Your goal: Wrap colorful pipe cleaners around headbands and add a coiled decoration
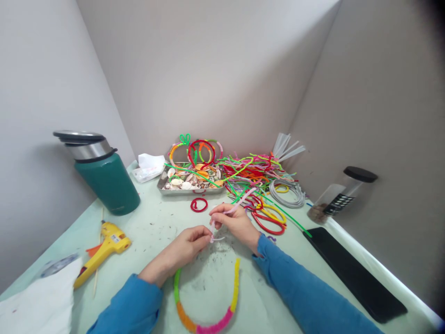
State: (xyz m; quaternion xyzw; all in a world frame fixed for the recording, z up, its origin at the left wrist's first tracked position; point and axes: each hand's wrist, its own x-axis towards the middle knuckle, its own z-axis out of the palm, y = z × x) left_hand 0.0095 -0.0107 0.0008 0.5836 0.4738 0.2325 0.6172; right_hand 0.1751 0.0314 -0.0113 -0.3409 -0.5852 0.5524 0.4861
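1. Pinching, left grip with thumb against finger, on a pale pink pipe cleaner, close to a small bend or crossing too fine to read for certain; leaving a short tail poking out to the right.

2. Grasping the same length just above with the right grip, fingertips near those of the left, and letting the long free part slant up and away over the hand.

3. To shape the bend well, best pin the crossing firmly with the left and turn only with the right, in small moves close to the pinch.

4. Probably wise to press lightly on the fuzz and guide fingertips clear of the tail, in case of a sharp wire end.

5. Nearer on the worktop, mind the curved multicoloured strip, green end close to the left grip.

6. Straight ahead, note a red spiral ring, then a metal tray of shells; to the right, a heap of coloured pipe cleaners.

7. Far left, see a yellow glue gun and a green tumbler; far right, a flat black object.
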